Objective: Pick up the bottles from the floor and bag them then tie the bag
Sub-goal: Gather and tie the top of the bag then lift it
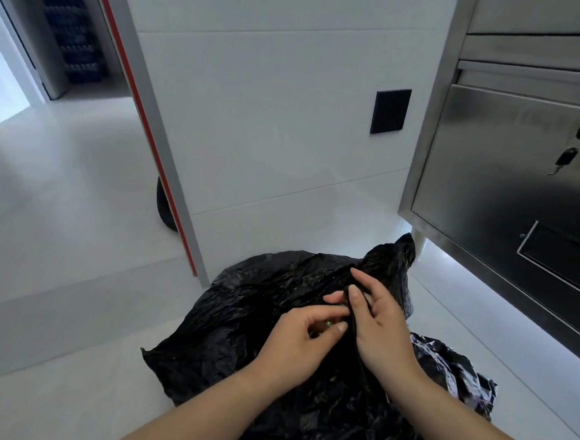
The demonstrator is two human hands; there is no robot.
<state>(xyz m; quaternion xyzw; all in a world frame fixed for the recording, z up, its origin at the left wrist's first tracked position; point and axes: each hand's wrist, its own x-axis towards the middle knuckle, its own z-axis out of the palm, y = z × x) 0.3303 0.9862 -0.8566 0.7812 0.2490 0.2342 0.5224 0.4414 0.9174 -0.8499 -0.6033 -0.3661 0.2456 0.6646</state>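
A crumpled black plastic bag (239,336) lies on the pale floor in front of me, its gathered top twisted into a strand. My left hand (293,347) pinches that strand near its middle with thumb and fingertips. My right hand (377,332) grips the same strand just to the right, fingers wrapped over it. One twisted end of the bag (399,258) sticks up beyond my right hand. No bottles are visible; whatever the bag holds is hidden inside it.
A white tiled wall (272,115) with a black plate (390,111) stands just behind the bag. A steel cabinet (510,187) with a key in its lock stands on the right. A doorway (50,100) opens at left, with stacked dark packs (75,36) beyond.
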